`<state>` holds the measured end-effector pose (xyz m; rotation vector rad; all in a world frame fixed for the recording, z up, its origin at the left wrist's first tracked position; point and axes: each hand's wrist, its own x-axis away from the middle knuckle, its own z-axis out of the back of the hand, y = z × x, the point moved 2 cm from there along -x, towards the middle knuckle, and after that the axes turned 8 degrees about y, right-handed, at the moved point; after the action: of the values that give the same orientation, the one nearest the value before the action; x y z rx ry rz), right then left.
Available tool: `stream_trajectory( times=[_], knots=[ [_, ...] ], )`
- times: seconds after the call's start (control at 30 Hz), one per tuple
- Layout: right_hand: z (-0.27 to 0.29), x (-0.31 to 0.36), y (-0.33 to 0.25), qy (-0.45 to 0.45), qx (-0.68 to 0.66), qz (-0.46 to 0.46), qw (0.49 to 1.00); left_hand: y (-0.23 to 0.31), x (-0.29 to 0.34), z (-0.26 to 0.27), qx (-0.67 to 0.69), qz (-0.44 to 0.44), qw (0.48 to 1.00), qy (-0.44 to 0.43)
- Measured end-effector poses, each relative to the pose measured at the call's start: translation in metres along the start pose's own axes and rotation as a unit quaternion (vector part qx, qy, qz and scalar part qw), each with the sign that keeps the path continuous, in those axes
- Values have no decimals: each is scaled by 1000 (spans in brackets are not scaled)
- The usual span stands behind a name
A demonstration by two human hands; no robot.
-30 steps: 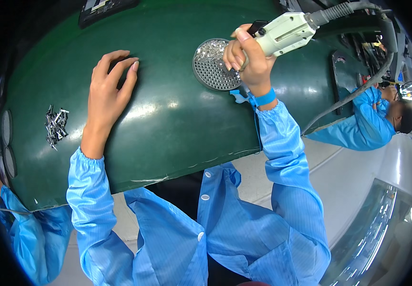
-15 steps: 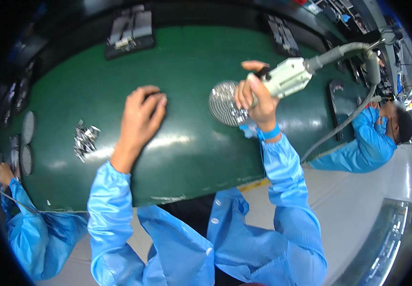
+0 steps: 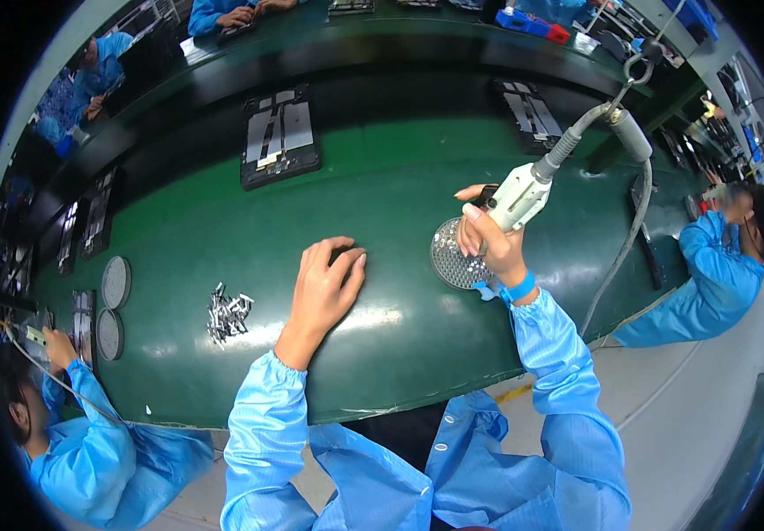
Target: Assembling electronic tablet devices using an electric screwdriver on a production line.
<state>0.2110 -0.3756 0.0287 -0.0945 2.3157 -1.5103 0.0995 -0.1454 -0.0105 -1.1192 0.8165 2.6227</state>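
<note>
A green bench spreads beneath the left hand and the right hand, which are well apart. A black device lies beyond the left hand — fingers loosely curled, thumb parted from them. The right hand is clamped round a pale driver. A round dish sits just below it, partly covered. Small parts lie heaped left of the left hand.

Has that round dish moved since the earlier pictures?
No. Against the pile of parts, the dish lies about where it did, off to the right; the view itself shifted.
</note>
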Motion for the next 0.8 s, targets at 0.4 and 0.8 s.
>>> stream_trajectory(
  times=[0.4, 0.8],
  knots=[
    [15, -1, -5, 37, 8, 8, 999, 2, -2, 2, -4, -15, 1000, 1],
    [29, 1, -8, 37, 41, 12, 998, 125, -44, 143, 226, -304, 888, 262]
  ],
)
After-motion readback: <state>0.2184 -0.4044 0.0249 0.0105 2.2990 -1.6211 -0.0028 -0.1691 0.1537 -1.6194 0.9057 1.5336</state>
